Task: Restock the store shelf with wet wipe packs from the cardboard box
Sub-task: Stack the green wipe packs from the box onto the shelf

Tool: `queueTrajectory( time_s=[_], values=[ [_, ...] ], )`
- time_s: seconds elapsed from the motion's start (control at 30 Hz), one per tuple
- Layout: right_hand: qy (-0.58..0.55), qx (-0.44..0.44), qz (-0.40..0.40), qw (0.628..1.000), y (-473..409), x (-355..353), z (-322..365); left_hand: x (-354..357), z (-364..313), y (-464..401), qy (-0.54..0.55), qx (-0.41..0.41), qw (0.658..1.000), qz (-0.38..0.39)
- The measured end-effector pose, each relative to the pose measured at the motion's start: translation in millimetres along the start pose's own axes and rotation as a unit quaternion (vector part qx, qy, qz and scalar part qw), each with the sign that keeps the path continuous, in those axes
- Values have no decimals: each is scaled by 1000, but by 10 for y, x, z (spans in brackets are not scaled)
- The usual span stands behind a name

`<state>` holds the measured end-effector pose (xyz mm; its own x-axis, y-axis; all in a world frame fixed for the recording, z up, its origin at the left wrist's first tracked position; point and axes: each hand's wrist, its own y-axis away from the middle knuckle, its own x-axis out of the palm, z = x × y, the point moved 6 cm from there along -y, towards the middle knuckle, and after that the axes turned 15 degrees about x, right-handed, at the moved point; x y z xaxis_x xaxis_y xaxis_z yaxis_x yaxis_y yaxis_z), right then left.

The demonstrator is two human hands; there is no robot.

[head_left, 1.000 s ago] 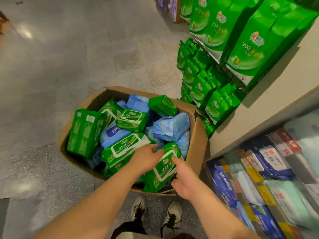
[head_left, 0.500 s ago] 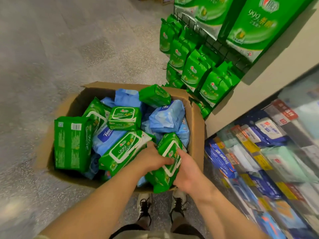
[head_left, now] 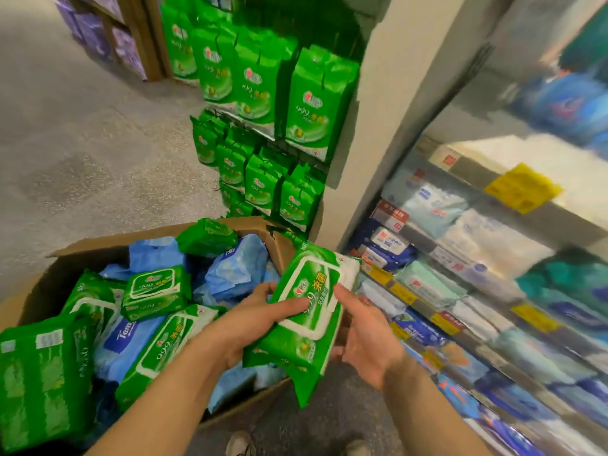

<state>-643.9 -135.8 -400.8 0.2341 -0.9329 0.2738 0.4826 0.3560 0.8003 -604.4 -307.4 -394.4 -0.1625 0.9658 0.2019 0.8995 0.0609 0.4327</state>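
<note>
One green wet wipe pack (head_left: 307, 311) — in both hands' grip (left hand (head_left: 245, 325), right hand (head_left: 367, 345)) — above one cardboard box (head_left: 52, 274).

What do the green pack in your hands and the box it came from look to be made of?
Green pack: seemingly soft glossy plastic film, since it creases and shines, with a white label-like flap on its face. Both hands hold it, left hand and right hand. Cardboard box: matte brown cardboard, judging by its plain brown flaps and bent rim.

Grey speckled stone floor (head_left: 82, 133) across the left; beige pillar (head_left: 371, 126) at centre hung with green bags (head_left: 307, 103); brown wooden rack (head_left: 149, 37) upper left.
</note>
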Motion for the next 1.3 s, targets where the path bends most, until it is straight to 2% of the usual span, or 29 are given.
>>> queueTrajectory(
  time_s=[0.17, 0.3, 0.5, 0.73, 0.8, 0.87, 0.93, 1.1, 1.3],
  values=[
    [-89, -97, -85, 988, 665, -836, 385, 1091, -426, -89, -34, 38, 992, 117],
    [-210, -154, -123, 958, 1302, -1738, 550, 2159, -660, -63, 51, 5, 976, 210],
    [-343, -256, -159, 889, 2256, -3152, 731, 3850, -679, -68, 137, -8, 954, 267],
    [-405, -328, -194, 831, 3087, -4410, 902, 5517, -807, 63, 35, 102, 953, 283],
    [-412, -355, -211, 812, 3270, -4661, 990, 5876, -894, 44, -38, 165, 943, 286],
    [-421, -370, -222, 798, 3366, -4914, 1106, 6168, -1025, 4, -145, 245, 920, 269],
    [-437, -364, -243, 786, 3380, -5186, 1219, 6450, -1132, -19, -232, 312, 878, 280],
    [-463, -362, -292, 754, 3405, -5782, 1503, 7192, -1222, -262, -256, 368, 822, 350],
    [-486, -371, -323, 723, 3485, -6344, 1904, 7987, -1254, -827, -312, 396, 783, 364]
  ],
)
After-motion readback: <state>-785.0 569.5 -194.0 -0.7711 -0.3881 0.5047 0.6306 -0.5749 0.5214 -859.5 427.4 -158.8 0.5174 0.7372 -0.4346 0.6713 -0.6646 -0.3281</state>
